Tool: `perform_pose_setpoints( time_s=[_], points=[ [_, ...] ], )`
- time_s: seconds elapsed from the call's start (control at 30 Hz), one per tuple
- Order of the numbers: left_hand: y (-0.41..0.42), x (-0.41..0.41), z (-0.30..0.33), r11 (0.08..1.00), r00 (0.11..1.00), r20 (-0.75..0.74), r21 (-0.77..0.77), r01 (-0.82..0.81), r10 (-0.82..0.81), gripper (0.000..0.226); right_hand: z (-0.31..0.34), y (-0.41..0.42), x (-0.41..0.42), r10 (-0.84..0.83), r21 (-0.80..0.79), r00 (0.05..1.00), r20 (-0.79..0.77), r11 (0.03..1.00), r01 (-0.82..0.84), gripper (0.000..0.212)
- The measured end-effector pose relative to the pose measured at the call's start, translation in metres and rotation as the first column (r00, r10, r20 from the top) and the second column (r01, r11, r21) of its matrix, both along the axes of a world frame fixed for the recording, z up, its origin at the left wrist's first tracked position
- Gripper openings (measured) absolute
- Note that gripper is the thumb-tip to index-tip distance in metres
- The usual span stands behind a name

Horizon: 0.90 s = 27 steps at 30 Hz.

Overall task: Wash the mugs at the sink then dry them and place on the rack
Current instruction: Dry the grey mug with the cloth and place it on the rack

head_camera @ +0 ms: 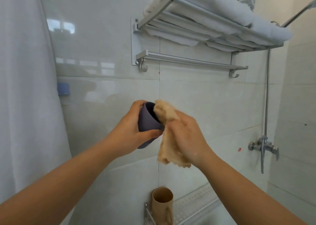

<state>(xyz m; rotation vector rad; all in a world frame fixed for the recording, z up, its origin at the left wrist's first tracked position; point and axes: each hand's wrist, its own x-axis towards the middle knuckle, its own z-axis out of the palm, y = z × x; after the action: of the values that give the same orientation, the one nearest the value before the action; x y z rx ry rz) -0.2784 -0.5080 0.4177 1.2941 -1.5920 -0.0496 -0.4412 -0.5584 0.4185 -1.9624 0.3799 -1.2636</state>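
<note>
We grip the purple mug (147,122) round its wall with our left hand (131,130), centre frame; our right hand (186,137), at 3 o'clock of it, clutches the tan cloth (168,134) into its mouth. Rigid, light, likely wet-slick; hold the body

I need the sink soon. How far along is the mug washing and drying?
One tan mug already stands on the perforated metal rack, so it looks finished. In hand: the left hand grips a purple mug while the right hand works a tan cloth into its opening. Left: finish drying and rack it.
</note>
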Motion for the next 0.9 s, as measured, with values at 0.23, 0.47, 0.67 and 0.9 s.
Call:
perform_pose_setpoints(
  time_s=[0.23,0.47,0.67,0.9],
  points=[
    [-0.001,-0.002,-0.002,0.992,0.934,0.337,0.012,-0.130,0.118,0.080,-0.011,-0.009,0.003,-0.029,-0.093,0.942,-0.335,0.996,-0.003,0.024],
    [-0.016,-0.009,-0.026,0.978,0.931,0.299,-0.084,-0.193,0.210,0.052,-0.003,-0.005,0.013,0.149,0.206,0.960,-0.236,0.974,-0.100,0.017],
    [-0.003,-0.005,-0.017,0.982,0.991,0.135,0.183,-0.046,0.021,0.072,-0.013,-0.017,0.007,-0.023,0.031,0.963,-0.268,0.999,0.033,0.023],
    [0.001,0.015,-0.009,0.937,0.984,0.169,0.333,-0.108,0.053,0.067,-0.008,-0.020,-0.006,0.107,0.055,0.925,-0.365,0.994,-0.093,0.031]
  ],
)
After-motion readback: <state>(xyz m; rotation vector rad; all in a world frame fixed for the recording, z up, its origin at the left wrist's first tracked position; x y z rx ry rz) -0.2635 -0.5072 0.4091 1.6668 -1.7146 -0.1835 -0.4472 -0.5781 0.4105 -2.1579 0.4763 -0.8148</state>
